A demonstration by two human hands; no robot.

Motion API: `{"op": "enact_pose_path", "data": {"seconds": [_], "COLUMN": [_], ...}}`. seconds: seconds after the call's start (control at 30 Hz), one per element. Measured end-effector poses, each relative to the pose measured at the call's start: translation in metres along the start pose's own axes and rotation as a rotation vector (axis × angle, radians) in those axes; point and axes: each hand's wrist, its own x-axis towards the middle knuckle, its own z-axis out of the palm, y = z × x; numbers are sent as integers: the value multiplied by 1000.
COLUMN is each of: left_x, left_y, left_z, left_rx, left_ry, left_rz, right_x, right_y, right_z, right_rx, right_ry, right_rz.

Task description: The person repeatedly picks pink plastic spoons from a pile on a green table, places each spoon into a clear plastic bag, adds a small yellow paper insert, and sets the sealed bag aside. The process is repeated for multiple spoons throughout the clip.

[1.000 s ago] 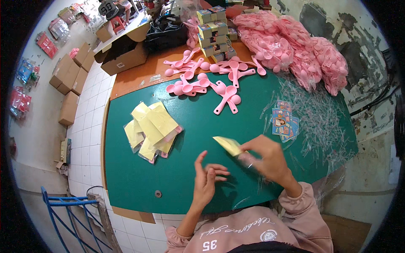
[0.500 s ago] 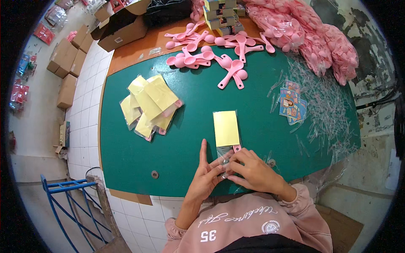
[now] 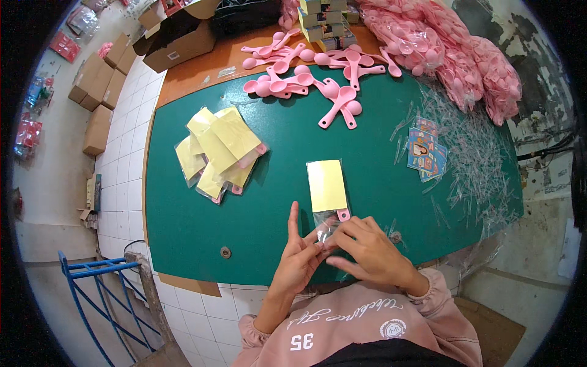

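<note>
A clear plastic bag (image 3: 321,219) lies on the green tabletop in front of me, its near end lifted between my hands. Inside it are a yellow card (image 3: 327,185) and a pink spoon, whose holed handle end (image 3: 343,215) sticks out below the card; the rest of the spoon is hidden. My left hand (image 3: 296,258) pinches the bag's near end, with the index finger stretched away from me. From the right, the bent fingers of my right hand (image 3: 371,252) grip the same end, the thumb held apart below.
Filled bags with yellow cards (image 3: 223,147) lie piled at the left. Loose pink spoons (image 3: 339,107) spread across the back, near stacked cards (image 3: 323,29) and big bags of spoons (image 3: 440,52). Blue printed cards (image 3: 426,153) and clear plastic strips (image 3: 474,162) cover the right side.
My right hand has shifted slightly at the bag's near end, its thumb now further from the fingers. My left hand keeps nearly the same pose.
</note>
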Motion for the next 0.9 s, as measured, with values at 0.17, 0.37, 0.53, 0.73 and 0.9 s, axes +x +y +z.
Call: {"op": "enact_pose_path", "data": {"seconds": [0.17, 0.37, 0.53, 0.73, 0.9], "left_x": [2, 0, -2, -1, 2], "left_y": [3, 3, -2, -4, -2], "left_z": [1, 9, 14, 10, 12], "left_rx": [-10, 33, 135, 269, 220], "left_ry": [-23, -9, -55, -101, 59], "left_rz": [-50, -8, 117, 115, 35], "right_x": [-1, 0, -1, -3, -6], "right_y": [-2, -1, -3, -2, 1], "right_z": [5, 3, 0, 5, 9], "right_rx": [-112, -63, -38, -61, -123], "right_ry": [27, -1, -42, -38, -6], "right_rz": [8, 3, 18, 1, -63]}}
